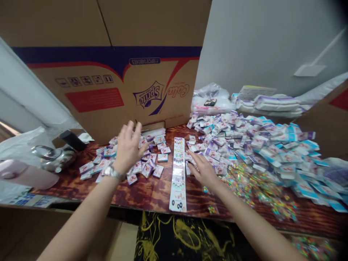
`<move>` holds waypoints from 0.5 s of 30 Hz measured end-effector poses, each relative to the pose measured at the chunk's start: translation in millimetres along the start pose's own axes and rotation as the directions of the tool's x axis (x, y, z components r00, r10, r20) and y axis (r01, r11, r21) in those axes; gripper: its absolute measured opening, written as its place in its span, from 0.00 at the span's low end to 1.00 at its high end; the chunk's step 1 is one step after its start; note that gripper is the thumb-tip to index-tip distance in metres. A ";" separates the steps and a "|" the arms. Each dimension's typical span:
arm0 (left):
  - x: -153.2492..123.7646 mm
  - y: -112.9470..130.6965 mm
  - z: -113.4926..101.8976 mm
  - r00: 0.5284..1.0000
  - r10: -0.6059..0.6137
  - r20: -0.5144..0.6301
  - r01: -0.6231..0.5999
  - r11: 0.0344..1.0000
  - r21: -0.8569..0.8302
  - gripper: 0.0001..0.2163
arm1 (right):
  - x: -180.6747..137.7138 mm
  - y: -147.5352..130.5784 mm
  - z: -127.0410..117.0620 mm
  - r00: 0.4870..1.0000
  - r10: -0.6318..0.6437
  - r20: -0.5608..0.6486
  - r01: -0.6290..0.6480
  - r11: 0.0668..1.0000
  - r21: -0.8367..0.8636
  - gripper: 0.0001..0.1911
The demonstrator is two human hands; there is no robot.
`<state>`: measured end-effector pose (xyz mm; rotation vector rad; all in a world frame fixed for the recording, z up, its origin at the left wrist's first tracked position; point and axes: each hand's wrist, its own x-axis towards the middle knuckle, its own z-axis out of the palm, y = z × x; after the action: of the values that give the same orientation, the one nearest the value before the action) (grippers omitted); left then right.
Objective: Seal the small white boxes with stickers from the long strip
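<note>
My left hand, with a watch on its wrist, hovers over a loose group of small printed boxes in white, purple and blue. Its fingers are spread and hold nothing. A long narrow paper strip with rows of coloured ovals lies flat between my hands. To its right, my right hand reaches to the near left edge of a big heap of small cartons. Those fingers are stretched out and apart; whether they touch a carton I cannot tell.
Many small clear packets of bright coloured pieces lie in front of the heap. A large cardboard box stands behind. At left are a pink bottle and a shiny metal object. Plastic-wrapped stacks sit at the back right.
</note>
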<state>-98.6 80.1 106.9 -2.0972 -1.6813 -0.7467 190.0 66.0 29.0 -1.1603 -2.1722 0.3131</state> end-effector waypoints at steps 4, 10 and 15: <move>-78.1 81.2 22.5 0.908 0.327 0.263 -0.236 0.916 -0.323 0.16 | 9.4 25.5 23.1 0.968 -0.038 0.248 0.100 0.965 -0.242 0.29; -141.9 123.8 52.6 0.856 0.292 0.427 -0.150 0.930 -0.334 0.18 | 25.8 32.3 50.2 0.903 -0.007 0.430 0.178 0.916 -0.360 0.29; -142.6 117.7 57.3 0.840 0.291 0.458 -0.147 0.935 -0.323 0.18 | 25.7 31.7 52.9 0.903 0.014 0.430 0.150 0.926 -0.345 0.25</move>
<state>3.7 -26.9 -17.9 -2.8196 -1.5886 -0.3955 166.7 109.8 -15.6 -1.3054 -2.7435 0.1310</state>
